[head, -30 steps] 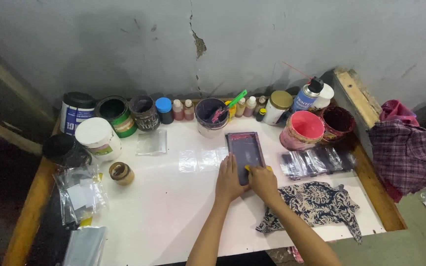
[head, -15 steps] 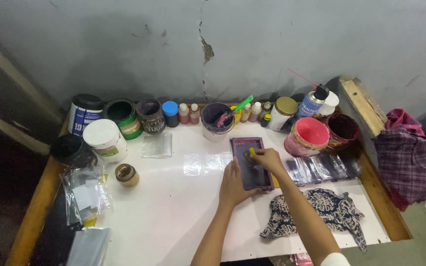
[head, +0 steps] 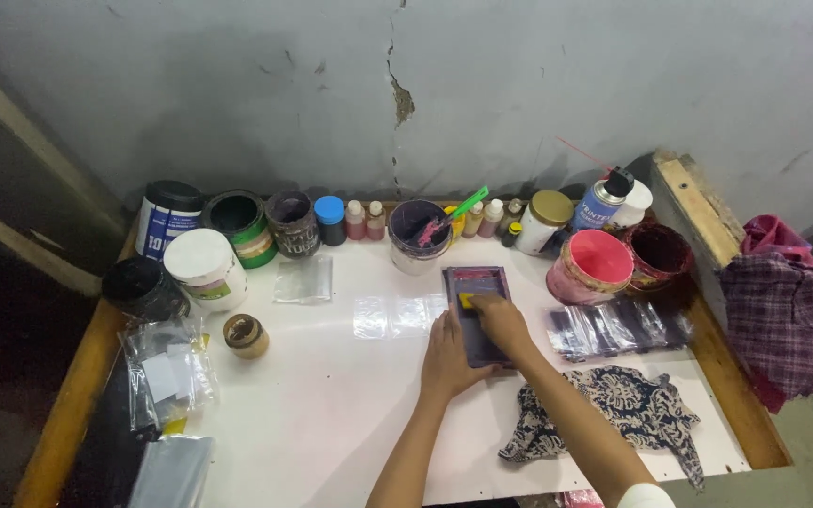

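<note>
Along the wall stand a white-lidded tub (head: 205, 268), a green-banded open can (head: 240, 226) and a purple-stained cup (head: 418, 235) holding a green-handled brush (head: 454, 213). On the white table (head: 331, 414), the left hand (head: 449, 353) lies flat, fingers spread, on the dark purple screen frame's (head: 478, 315) near left edge. The right hand (head: 501, 325) pinches a yellow squeegee (head: 466, 300) on the frame. Farther right sits a pink-lidded tub (head: 590, 265), a dark-stained pot (head: 659, 252) and a patterned cloth (head: 613, 409).

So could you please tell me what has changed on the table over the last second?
The right hand has pushed the small yellow scraper up the dark screen frame, from its near end towards the far end. The left hand stayed pressed on the frame's left edge. The frame, the jars and the patterned cloth have not moved.
</note>
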